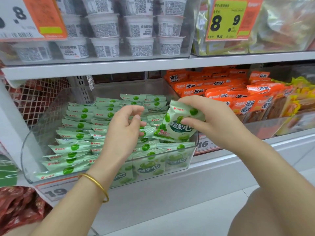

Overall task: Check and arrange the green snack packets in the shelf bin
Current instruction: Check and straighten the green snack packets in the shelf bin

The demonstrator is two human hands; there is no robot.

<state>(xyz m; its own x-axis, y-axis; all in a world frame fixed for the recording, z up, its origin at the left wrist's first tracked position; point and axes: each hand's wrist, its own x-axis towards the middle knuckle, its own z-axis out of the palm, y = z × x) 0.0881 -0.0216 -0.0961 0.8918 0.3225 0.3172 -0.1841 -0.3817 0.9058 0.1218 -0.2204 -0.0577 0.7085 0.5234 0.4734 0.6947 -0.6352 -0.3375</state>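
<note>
While the right hand (209,120) pinched one green snack packet (179,126) between thumb and fingers and held it tilted above the bin, the left hand (124,126) hovered just to its left, fingers loosely curled, with nothing plainly held between them. The step in hand looked like the checking: one packet was up for a look, its printed face turned toward the camera.

The rest of the green packets (80,147) lay in the clear shelf bin (27,150) below and to the left of both hands. They stood in fairly tidy overlapping rows on the left. Directly under the hands they were looser and lay at odd angles.

The next move would likely call for the held packet to go down into that untidy patch, face lined up with its neighbours. The left hand could part or press the row to open a slot.

Just right of the right hand sat a bin of orange packets (238,99), close enough for a wrist to brush. Above both hands the shelf edge (102,67) and the stacked white cups (105,26) limited how high the packet could be raised. A gold bangle (95,181) circled the left wrist near the bin's front wall.
</note>
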